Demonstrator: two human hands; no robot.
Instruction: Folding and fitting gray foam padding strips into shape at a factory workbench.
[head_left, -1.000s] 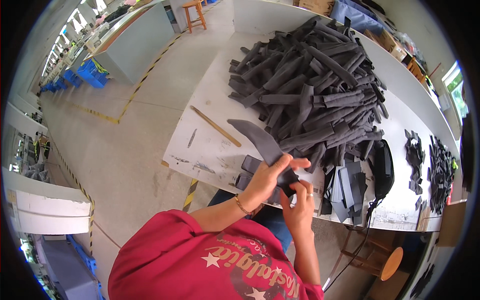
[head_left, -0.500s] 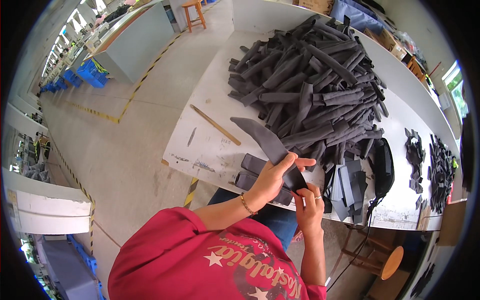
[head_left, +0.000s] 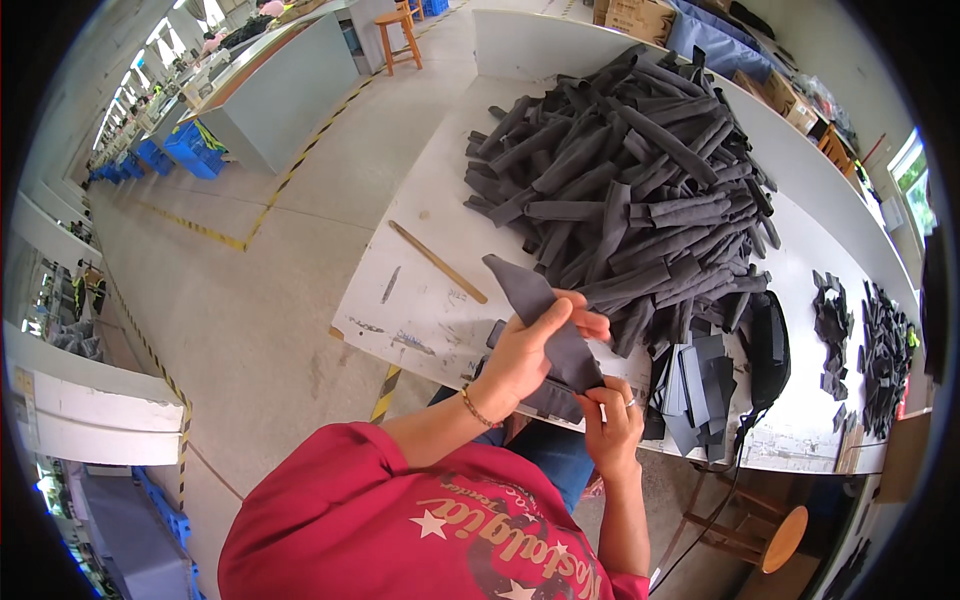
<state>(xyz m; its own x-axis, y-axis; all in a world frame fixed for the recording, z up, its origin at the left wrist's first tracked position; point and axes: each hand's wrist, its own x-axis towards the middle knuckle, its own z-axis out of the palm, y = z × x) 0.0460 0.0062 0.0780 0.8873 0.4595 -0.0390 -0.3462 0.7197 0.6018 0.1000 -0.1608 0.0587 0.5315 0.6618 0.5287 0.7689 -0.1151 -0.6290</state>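
A dark grey fabric strip point(head_left: 572, 358) is stretched slantwise between my two hands over the table's front edge. My left hand point(head_left: 520, 365) grips it around the middle, thumb on top and fingers beneath, with the pointed far end sticking out beyond. Lower right, my right hand point(head_left: 612, 425) pinches the strip's near end between thumb and fingers. Below the strip, partly hidden by my left hand, folded dark pieces point(head_left: 553, 400) lie along the table edge. A big heap of dark grey fabric tubes point(head_left: 620, 200) covers the table just past my hands.
A thin wooden stick point(head_left: 437, 262) lies on the white table point(head_left: 400, 300) to the left. Flat grey pieces point(head_left: 688, 385) and a black bag-like item point(head_left: 768, 345) sit right of my hands. Further right are more dark scraps point(head_left: 885, 350). A wooden stool point(head_left: 783, 540) stands below.
The strip has turned so its broad face shows near my right hand. My left hand has shifted slightly left. The whole view has moved a little.
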